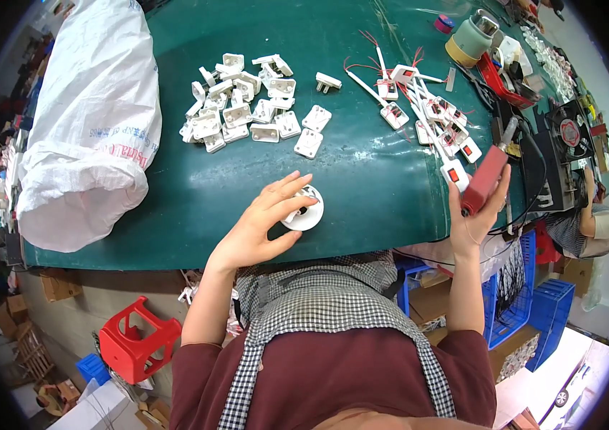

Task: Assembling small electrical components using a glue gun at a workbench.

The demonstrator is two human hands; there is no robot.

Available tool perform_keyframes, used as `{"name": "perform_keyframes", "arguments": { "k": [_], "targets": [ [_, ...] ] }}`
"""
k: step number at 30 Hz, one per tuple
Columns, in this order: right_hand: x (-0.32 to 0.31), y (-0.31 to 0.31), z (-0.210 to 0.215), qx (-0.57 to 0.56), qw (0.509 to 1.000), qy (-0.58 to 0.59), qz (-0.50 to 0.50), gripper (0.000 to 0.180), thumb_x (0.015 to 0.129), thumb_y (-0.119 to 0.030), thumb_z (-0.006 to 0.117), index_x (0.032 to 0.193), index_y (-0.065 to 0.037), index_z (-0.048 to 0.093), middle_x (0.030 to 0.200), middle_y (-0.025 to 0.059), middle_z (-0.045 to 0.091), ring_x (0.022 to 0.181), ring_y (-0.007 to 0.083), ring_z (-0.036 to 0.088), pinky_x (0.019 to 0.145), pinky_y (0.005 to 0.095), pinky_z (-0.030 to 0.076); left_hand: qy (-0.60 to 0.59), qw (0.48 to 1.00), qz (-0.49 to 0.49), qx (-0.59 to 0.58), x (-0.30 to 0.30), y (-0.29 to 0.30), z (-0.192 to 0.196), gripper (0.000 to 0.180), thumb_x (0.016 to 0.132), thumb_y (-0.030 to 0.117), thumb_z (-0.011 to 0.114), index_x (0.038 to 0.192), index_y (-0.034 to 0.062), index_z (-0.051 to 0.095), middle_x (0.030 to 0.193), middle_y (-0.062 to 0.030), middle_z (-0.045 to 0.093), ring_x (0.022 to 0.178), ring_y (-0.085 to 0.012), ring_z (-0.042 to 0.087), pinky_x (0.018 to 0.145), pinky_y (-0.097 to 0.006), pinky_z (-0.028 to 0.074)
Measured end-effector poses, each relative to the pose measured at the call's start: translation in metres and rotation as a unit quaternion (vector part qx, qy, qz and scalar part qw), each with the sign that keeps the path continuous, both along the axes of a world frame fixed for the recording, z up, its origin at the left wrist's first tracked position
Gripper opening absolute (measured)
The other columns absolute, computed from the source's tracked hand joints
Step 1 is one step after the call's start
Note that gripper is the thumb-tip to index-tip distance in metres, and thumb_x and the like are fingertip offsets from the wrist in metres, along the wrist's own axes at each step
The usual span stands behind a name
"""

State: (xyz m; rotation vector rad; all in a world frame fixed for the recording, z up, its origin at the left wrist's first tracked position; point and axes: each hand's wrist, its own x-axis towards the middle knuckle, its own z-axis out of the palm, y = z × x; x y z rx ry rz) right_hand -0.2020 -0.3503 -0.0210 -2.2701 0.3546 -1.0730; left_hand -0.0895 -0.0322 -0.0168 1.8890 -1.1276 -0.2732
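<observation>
The left hand (265,222) lies with spread fingers over a round white plastic part (304,209) that sits flat near the front edge of the green surface (362,179); being round, it has no clear long axis. The right hand (478,208) is closed around a red-handled tool (486,179), whose long axis tilts toward one o'clock, metal tip up. At eleven o'clock from the round part lies a heap of square white plastic plug shells (243,107). At one o'clock lie white switch pieces with red wires (426,107). At nine o'clock, a crinkled white woven sack (93,122) lies on its side; what it holds cannot be seen
</observation>
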Motion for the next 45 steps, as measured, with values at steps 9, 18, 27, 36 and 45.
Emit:
{"name": "perform_keyframes", "arguments": {
  "k": [9,18,27,36,45],
  "targets": [
    [-0.02,0.013,0.013,0.068,0.997,-0.033,0.031,0.095,0.075,0.007,0.071,0.148,-0.008,0.013,0.11,0.009,0.049,0.093,0.0155,0.051,0.083,0.0275,0.043,-0.059,0.998,0.01,-0.023,-0.001,-0.011,-0.003,0.039,0.078,-0.01,0.054,0.115,0.0014,0.058,0.121,-0.0131,0.057,0.118,-0.0323,0.051,0.098,-0.041,0.041],
    [-0.026,0.021,0.017,0.094,0.995,-0.03,0.028,0.096,0.074,0.009,0.071,0.148,-0.009,0.012,0.115,0.0085,0.048,0.095,0.0154,0.048,0.086,0.0287,0.041,-0.194,0.977,0.074,-0.053,-0.013,-0.017,-0.021,0.041,0.077,-0.001,0.063,0.118,0.0016,0.057,0.117,-0.0115,0.06,0.115,-0.0295,0.053,0.092,-0.04,0.044],
    [-0.026,0.033,0.015,0.223,0.956,-0.058,0.182,0.109,0.069,0.009,0.072,0.147,-0.008,-0.002,0.114,0.0124,0.049,0.103,0.0244,0.057,0.086,0.0393,0.048,-0.228,0.959,0.109,0.128,-0.045,-0.02,-0.007,0.06,0.081,0.031,0.062,0.129,-0.0008,0.047,0.135,-0.0124,0.049,0.127,-0.0308,0.044,0.108,-0.048,0.023],
    [0.015,0.095,0.026,0.086,0.869,0.042,0.485,0.109,0.071,-0.017,0.082,0.145,0.002,0.005,0.105,0.0172,0.062,0.085,0.0228,0.065,0.072,0.0314,0.051,-0.133,0.988,0.077,0.035,-0.061,-0.02,0.038,0.072,0.067,0.023,0.074,0.13,0.0017,0.047,0.128,-0.0115,0.052,0.105,-0.0247,0.057,0.094,-0.039,0.042],
    [0.018,0.124,0.018,0.295,0.852,0.06,0.428,0.104,0.075,0.006,0.07,0.147,-0.007,-0.005,0.107,0.0136,0.052,0.086,0.0187,0.063,0.079,0.033,0.053,0.546,0.805,0.069,-0.224,-0.05,0.002,0.018,0.042,0.102,0.03,0.032,0.135,0.0052,0.041,0.103,-0.0088,0.052,0.091,-0.0158,0.054,0.085,-0.033,0.048]
  ]
}}
